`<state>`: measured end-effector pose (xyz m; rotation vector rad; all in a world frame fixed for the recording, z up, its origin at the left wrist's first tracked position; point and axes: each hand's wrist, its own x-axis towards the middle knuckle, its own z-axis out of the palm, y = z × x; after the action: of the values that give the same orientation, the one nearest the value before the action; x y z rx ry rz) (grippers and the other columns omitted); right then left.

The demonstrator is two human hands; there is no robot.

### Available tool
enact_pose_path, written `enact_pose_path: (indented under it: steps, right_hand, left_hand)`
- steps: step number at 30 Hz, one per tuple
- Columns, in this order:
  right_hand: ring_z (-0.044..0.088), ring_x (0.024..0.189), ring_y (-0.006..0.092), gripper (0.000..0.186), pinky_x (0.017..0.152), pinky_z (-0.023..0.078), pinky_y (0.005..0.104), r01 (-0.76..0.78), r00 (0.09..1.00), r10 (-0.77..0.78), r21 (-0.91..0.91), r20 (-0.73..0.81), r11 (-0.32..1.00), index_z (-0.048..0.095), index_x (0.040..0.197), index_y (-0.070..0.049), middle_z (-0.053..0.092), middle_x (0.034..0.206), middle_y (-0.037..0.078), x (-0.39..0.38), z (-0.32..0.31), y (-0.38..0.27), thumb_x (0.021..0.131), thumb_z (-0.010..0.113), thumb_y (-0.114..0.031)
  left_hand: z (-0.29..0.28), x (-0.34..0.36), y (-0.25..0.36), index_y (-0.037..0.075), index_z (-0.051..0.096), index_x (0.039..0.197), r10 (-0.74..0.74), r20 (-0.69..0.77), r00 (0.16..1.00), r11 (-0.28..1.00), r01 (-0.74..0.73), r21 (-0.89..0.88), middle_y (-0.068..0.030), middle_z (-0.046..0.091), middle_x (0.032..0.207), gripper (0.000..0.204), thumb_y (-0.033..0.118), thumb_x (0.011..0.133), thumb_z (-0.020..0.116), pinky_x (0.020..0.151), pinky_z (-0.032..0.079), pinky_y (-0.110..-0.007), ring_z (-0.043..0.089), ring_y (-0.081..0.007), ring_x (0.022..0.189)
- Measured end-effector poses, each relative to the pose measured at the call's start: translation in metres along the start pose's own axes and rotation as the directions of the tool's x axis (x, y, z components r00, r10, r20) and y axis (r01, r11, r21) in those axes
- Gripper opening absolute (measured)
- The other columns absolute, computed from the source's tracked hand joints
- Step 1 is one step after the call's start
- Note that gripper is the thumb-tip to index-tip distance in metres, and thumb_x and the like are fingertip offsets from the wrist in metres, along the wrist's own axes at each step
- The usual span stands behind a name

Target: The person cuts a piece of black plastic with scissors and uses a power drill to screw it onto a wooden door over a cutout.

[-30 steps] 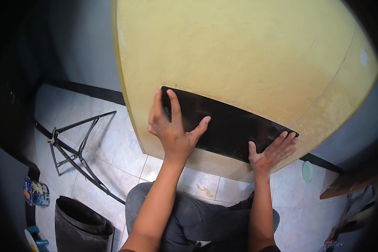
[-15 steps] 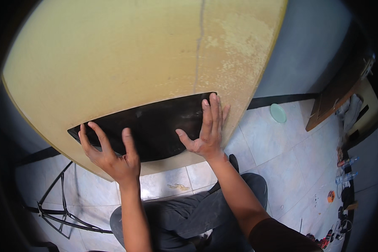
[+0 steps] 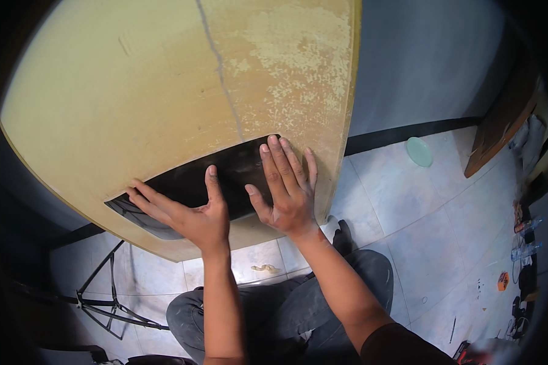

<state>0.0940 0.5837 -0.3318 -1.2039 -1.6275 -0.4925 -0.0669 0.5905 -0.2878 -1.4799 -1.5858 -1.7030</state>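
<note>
A large yellow panel (image 3: 122, 97) with worn patches and a grey crack-like line stands before me, with a dark glossy sheet (image 3: 186, 188) lying against its lower part. My left hand (image 3: 198, 216) is open on the sheet's left portion, fingers stretched toward the upper-left edge and thumb raised. At the sheet's right end, my right hand (image 3: 286, 194) rests open, fingertips near the top edge and little finger over the yellow surface. Both hands partly hide the sheet.
A black tubular frame (image 3: 100, 304) lies lower left on the tiled floor. To the right are a pale green dish (image 3: 419, 152), a wooden board (image 3: 493, 146), plastic bottles (image 3: 525, 249), an orange object (image 3: 502, 281) and cables. My legs are folded below the panel.
The view has turned since a second ago, showing more of the right floor. My left fingers have gone from upright and bent to stretched flatter leftward; both hands remain on the sheet.
</note>
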Motion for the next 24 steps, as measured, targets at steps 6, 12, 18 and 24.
enact_pose_path:
  steps: [6,12,18,24]
  right_hand:
    - [0.048,0.158,0.0218,0.063,0.131,0.026,0.0630,-0.017,1.000,0.017,0.021,0.001,1.000,0.060,0.160,-0.008,0.051,0.172,0.006,0.000,-0.001,0.001,0.105,0.068,-0.037]
    - [0.050,0.157,0.0209,0.059,0.131,0.026,0.0627,-0.024,1.000,0.025,0.049,-0.007,0.999,0.061,0.158,-0.007,0.054,0.170,0.006,0.000,-0.002,0.001,0.103,0.067,-0.025]
    - [0.050,0.156,0.0219,0.058,0.130,0.027,0.0629,-0.015,0.999,0.018,0.087,-0.027,0.996,0.062,0.156,-0.006,0.056,0.168,0.007,0.003,-0.005,0.003,0.100,0.067,-0.016]
    - [0.053,0.156,0.0305,0.056,0.129,0.027,0.0658,0.026,0.991,0.005,0.232,-0.134,0.972,0.051,0.156,-0.004,0.056,0.167,0.014,-0.004,0.001,0.012,0.100,0.059,-0.004]
  left_hand:
    - [0.016,-0.022,0.007,-0.001,0.057,0.143,0.145,0.071,0.987,0.988,-0.149,0.045,-0.0233,0.047,0.145,0.055,0.016,0.098,0.085,0.119,0.039,-0.048,0.046,-0.0370,0.142]
    - [0.032,-0.018,0.018,0.000,0.061,0.119,0.108,-0.016,0.994,0.993,-0.109,-0.041,-0.0220,0.043,0.136,0.065,0.040,0.083,0.098,0.116,0.031,-0.053,0.036,-0.0384,0.136]
    - [0.035,-0.010,0.031,0.000,0.055,0.120,0.079,-0.015,0.997,0.993,-0.078,0.088,-0.0236,0.043,0.129,0.086,0.054,0.073,0.102,0.116,0.024,-0.060,0.034,-0.0396,0.134]
    - [0.036,-0.009,0.043,-0.002,0.051,0.117,0.040,-0.017,0.999,0.992,-0.038,0.123,-0.0234,0.041,0.127,0.095,0.060,0.067,0.104,0.112,0.026,-0.060,0.033,-0.0416,0.130]
